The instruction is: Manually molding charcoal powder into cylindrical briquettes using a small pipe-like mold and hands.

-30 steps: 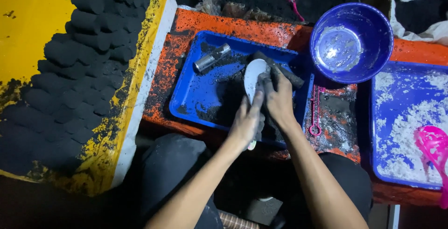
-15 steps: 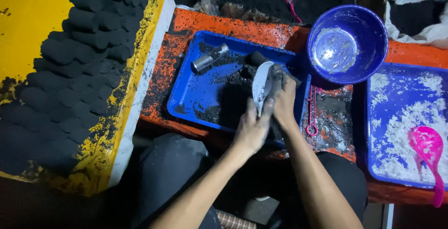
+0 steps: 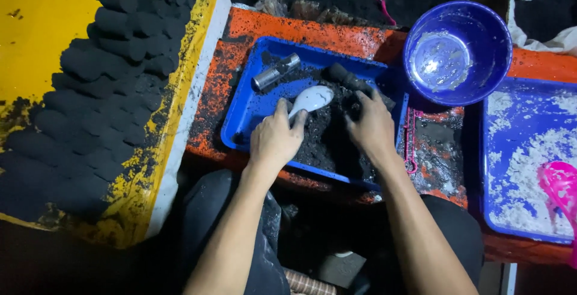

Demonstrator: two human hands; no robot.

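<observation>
**Hands at work in a tray of black powder**

Both hands sit over the blue tray (image 3: 243, 120). Left hand (image 3: 275, 140) is curled around the handle of a white spoon (image 3: 310, 99), whose bowl lies just above the black powder (image 3: 327, 132) heaped in the tray's middle. Right hand (image 3: 372, 128) presses down with fingers bent, gripping a dark cylindrical mould (image 3: 348, 79) at the powder's far edge. 1 metal tube (image 3: 275, 71) lies apart near the tray's far rim. Rows of black pressed cylinders (image 3: 108, 78) fill the yellow board to the left. A blue bowl (image 3: 481, 30) stands to the right.
</observation>
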